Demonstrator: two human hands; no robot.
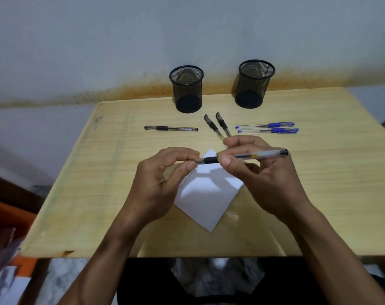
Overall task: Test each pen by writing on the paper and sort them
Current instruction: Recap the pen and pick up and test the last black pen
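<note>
The right hand (253, 170) has its grip closed on a black pen (245, 156), held nearly level above the paper (206, 194), tip pointing to 9 o'clock. The left hand (165, 172) pinches at that tip with thumb and forefinger; whether a cap sits between those fingers I cannot tell, since they cover the spot. The pen is in the air, not yet on the paper.

The paper lies turned like a diamond near the middle of the desk (319, 194), with faint scribbles along its edge at 10 o'clock. Nothing weighs it down, and both hands are off it, so the first stroke may drag it or swing it round unless the left hand comes down to pin it.

The tip is bare metal close to the fingers; a slip there likely means ink on skin, then smears on the sheet that muddle the test marks.

Beyond the hands, at 12 o'clock, two black pens (218, 126) lie crossed close together, just behind the right knuckles. A careless sweep could knock them into the two blue pens (267, 127) at 1 o'clock. A single black pen (171, 128) lies at 11 o'clock.

Both mesh cups, the left cup (187, 89) and the right cup (255, 84), look empty, so nothing shows which is for working pens. Mixing them up is the likeliest sorting error.
</note>
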